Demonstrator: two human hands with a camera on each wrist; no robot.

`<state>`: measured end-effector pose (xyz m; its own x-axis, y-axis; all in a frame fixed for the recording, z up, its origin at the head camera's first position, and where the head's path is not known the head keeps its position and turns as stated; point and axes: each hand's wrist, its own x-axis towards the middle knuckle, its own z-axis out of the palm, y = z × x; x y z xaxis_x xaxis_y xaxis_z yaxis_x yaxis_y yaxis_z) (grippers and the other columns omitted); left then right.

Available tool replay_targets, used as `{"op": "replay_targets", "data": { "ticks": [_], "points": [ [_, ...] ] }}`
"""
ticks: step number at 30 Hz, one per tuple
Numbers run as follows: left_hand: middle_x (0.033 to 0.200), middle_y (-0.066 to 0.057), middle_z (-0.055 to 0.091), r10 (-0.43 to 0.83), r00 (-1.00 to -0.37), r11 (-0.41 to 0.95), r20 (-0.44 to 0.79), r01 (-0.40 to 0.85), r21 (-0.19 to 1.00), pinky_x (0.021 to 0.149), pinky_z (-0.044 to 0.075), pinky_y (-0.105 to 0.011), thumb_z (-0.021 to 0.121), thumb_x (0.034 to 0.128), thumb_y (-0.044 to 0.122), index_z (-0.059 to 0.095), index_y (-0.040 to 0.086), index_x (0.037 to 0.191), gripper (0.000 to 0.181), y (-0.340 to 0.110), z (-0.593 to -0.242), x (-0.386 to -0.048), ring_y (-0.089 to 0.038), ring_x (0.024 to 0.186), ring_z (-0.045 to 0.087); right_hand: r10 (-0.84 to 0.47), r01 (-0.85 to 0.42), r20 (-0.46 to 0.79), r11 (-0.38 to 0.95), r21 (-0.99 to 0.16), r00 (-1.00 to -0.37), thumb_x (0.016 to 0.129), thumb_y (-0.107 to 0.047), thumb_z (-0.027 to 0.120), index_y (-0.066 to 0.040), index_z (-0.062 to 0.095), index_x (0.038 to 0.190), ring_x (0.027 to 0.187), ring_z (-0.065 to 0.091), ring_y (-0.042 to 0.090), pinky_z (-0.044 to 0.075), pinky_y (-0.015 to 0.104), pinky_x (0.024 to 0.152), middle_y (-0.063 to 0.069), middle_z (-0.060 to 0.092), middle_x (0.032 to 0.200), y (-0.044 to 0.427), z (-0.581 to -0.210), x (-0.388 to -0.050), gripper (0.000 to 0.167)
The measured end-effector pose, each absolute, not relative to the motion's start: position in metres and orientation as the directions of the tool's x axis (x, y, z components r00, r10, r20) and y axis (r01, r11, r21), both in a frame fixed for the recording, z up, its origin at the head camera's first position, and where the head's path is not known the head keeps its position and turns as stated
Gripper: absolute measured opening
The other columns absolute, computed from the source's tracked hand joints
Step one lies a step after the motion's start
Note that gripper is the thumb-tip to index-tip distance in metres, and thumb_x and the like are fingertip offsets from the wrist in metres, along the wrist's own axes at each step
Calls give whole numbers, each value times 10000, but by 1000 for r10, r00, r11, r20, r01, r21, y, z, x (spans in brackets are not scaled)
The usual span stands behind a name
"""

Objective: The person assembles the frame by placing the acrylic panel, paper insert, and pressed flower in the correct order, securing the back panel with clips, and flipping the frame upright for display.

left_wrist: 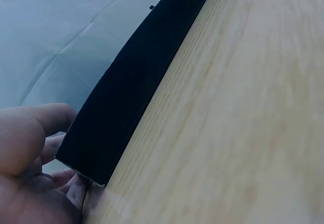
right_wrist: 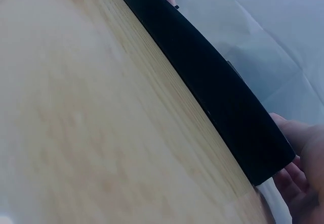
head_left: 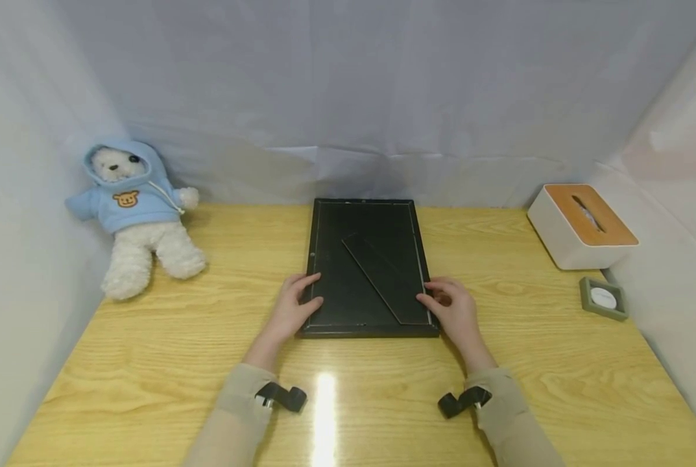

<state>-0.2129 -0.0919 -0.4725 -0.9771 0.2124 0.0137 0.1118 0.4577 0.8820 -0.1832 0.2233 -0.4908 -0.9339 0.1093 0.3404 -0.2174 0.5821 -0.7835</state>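
A black picture frame (head_left: 348,272) lies back side up on the wooden table, its slanted stand leg (head_left: 377,279) lying against the backing. My left hand (head_left: 292,305) holds the frame's left edge near the lower corner. On the opposite side my right hand (head_left: 453,310) grips the right edge, its thumb on top near the foot of the stand leg. In the left wrist view the thumb of the left hand (left_wrist: 30,153) is above the frame's edge (left_wrist: 126,87) with fingers below. The right wrist view shows the right hand (right_wrist: 304,163) likewise at the frame's corner (right_wrist: 268,158).
A white plush toy in a blue hoodie (head_left: 140,214) sits at the back left. At the right stand a white tissue box with a wood-coloured lid (head_left: 584,227) and a small green square holder with a white disc (head_left: 604,298). A pale curtain (head_left: 371,97) hangs behind the table (head_left: 207,383).
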Motion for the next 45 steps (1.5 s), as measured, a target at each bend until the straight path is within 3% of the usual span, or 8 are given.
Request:
{"op": "replay_targets", "data": {
  "ticks": [10,21,32,38,45],
  "points": [
    [1462,-230,284,210,-978,474,-3,99,875,1073,335,-511,629,909,91,532,56,1355,458,-93,-473,-212,-386,1334,299,33,-253,353,636,-729,-935,809,-150,771,-13,711,1045,822,637,251,557,402,702,148,598,1137,225,-489,-183,280],
    [1470,-223,271,209,-978,466,-17,84,881,1084,319,-511,628,910,96,532,55,1356,458,-93,-470,-211,-384,1342,284,-63,-301,361,693,-655,-930,839,-110,734,24,696,1040,907,626,311,563,411,769,196,560,1121,225,-481,-183,244],
    [1466,-233,274,224,-974,487,-11,102,867,1085,311,-521,632,911,109,526,60,1364,468,-95,-469,-213,-395,1339,285,-126,-314,316,677,-665,-940,865,-133,710,9,694,1072,932,617,320,555,427,787,203,545,1158,231,-477,-185,252],
    [1376,-258,351,254,-967,494,0,130,860,1043,380,-507,652,893,93,548,38,1336,458,-98,-467,-218,-402,1262,383,-101,-250,244,641,-725,-965,852,-123,725,3,660,1110,915,616,317,556,431,775,200,555,1126,234,-476,-189,295],
    [1276,-260,492,257,-966,519,-13,127,845,915,499,-474,704,845,57,471,12,1379,584,-102,-463,-234,-390,1117,535,-50,-126,119,590,-798,-992,858,-161,727,21,520,1301,991,606,332,536,449,842,220,573,1174,237,-479,-191,522]
  ]
}}
